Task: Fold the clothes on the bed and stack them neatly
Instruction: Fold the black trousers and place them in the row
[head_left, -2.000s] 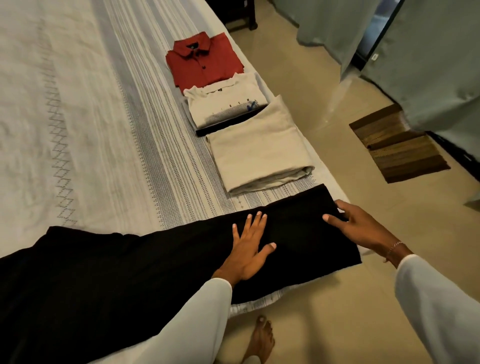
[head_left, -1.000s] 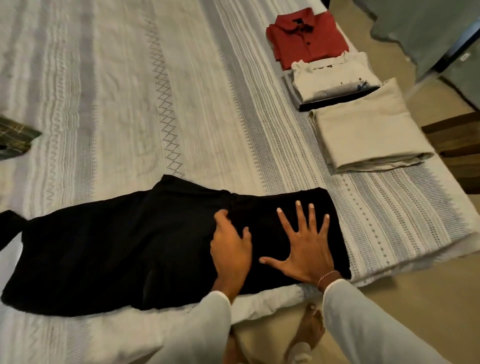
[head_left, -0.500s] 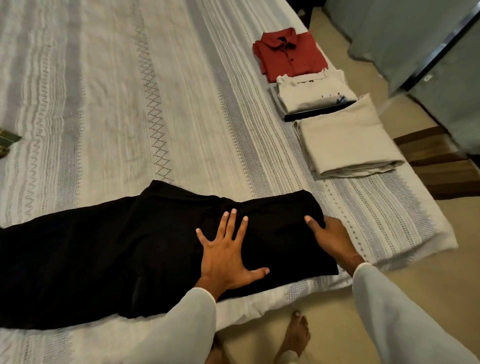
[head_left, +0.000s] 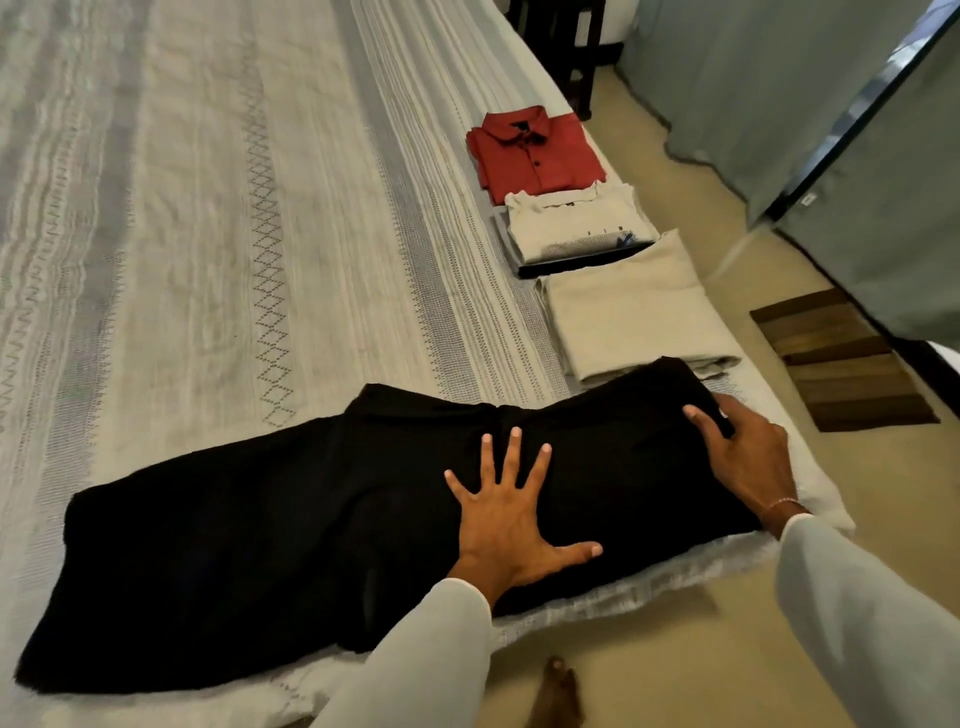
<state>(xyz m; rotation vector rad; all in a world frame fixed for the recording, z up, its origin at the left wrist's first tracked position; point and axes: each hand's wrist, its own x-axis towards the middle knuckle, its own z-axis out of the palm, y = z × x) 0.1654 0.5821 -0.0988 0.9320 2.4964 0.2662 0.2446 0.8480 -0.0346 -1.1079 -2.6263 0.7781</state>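
A long black garment (head_left: 291, 530) lies across the near edge of the bed (head_left: 208, 208). My left hand (head_left: 511, 512) presses flat on its middle with fingers spread. My right hand (head_left: 745, 452) grips the garment's right end, thumb on top and fingers curled round the edge. Beyond it, along the bed's right side, lie three folded pieces: a beige garment (head_left: 631, 312), a cream shirt with a dark hem (head_left: 574, 226) and a red collared shirt (head_left: 535, 153).
The bed's edge runs just under my arms; tiled floor (head_left: 675, 649) and my bare foot (head_left: 558, 693) lie below. A striped brown mat (head_left: 841, 364) sits on the floor at right, beside grey-green curtains (head_left: 779, 93). Dark furniture legs (head_left: 576, 47) stand at the far end.
My right hand has lifted the black garment's right end a little toward the beige pile and closed on its edge. My left hand stays flat on the middle.
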